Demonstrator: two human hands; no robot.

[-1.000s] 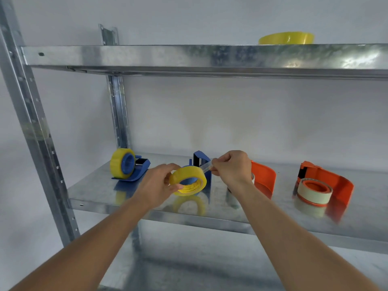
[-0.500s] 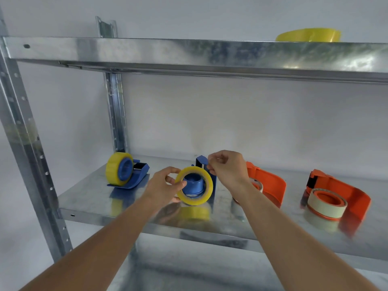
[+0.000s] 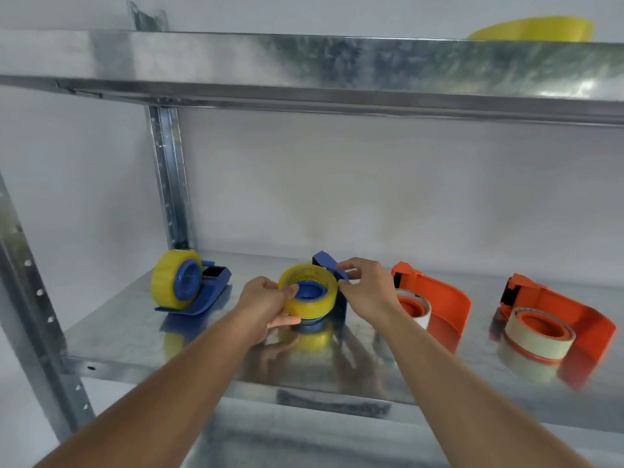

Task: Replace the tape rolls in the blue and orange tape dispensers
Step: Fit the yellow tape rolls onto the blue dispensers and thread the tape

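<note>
The left hand (image 3: 266,304) grips the yellow roll (image 3: 309,293) by its rim, holding it over the blue hub (image 3: 310,289) of the middle dispenser (image 3: 332,268) on the shelf (image 3: 135,336), apparently to seat it. The right hand (image 3: 366,287) pinches at the dispenser's cutter end, probably steadying it or leading the tape's free end there. A loaded blue dispenser (image 3: 196,285) stands to the left, two orange ones (image 3: 439,298) to the right.

Four tape dispensers stand in a row on the lower shelf (image 3: 135,336). From the middle dispenser (image 3: 332,292), one dispenser (image 3: 192,285) lies at nine o'clock; two more (image 3: 435,305) (image 3: 553,322) lie at three o'clock. A tape roll (image 3: 533,28) lies on the upper shelf (image 3: 304,59), at one o'clock.
</note>
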